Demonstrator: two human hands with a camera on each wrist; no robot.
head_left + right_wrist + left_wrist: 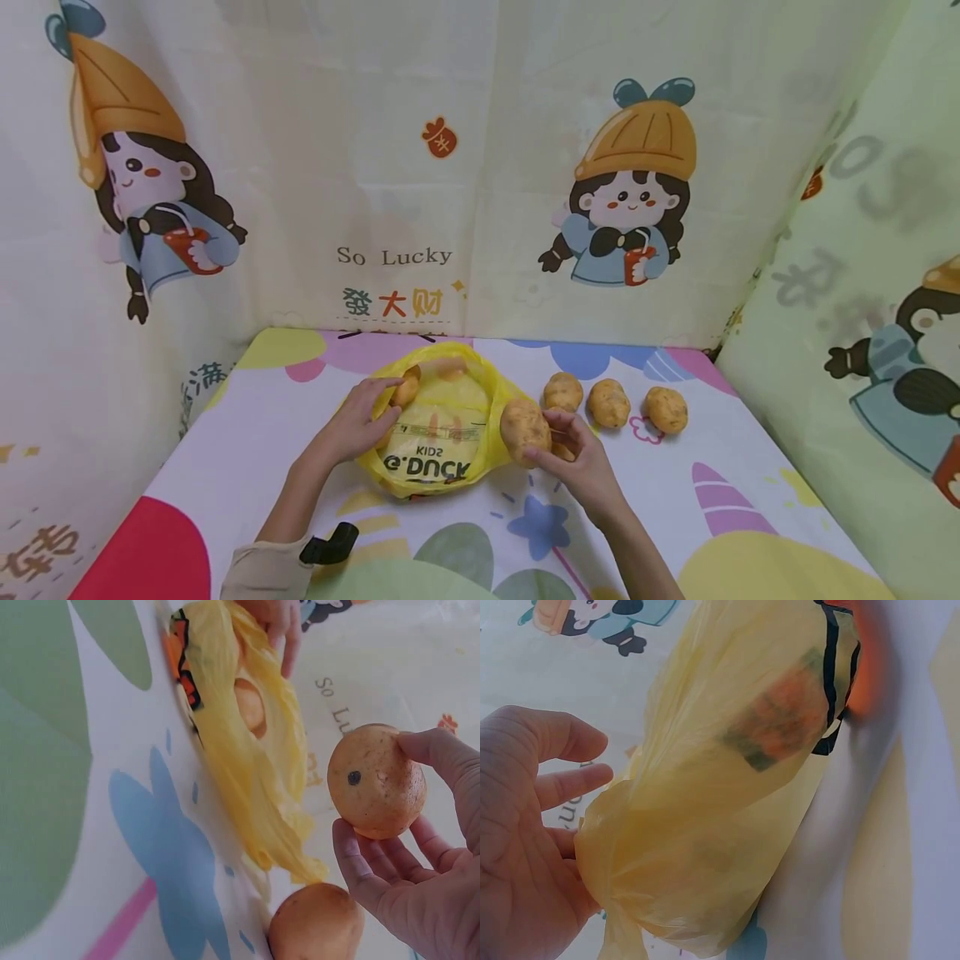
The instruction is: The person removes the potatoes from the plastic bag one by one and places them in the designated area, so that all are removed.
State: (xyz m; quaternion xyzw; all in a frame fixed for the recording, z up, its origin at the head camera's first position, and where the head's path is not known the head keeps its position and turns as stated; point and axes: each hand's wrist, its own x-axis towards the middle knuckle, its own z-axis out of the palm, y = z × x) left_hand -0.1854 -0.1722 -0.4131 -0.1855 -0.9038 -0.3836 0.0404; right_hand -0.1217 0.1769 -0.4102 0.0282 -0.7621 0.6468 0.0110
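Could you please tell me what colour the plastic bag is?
The bag is translucent yellow, clearest in the head view.

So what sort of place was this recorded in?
Likely a makeshift recording booth, perhaps indoors: cartoon-printed fabric hangs on three sides around a brightly patterned tablecloth.

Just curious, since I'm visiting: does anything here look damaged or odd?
Yes: the potato in the right hand has a small, round dark spot, which stands out against its tan skin. I can't tell whether it's dirt or damage.
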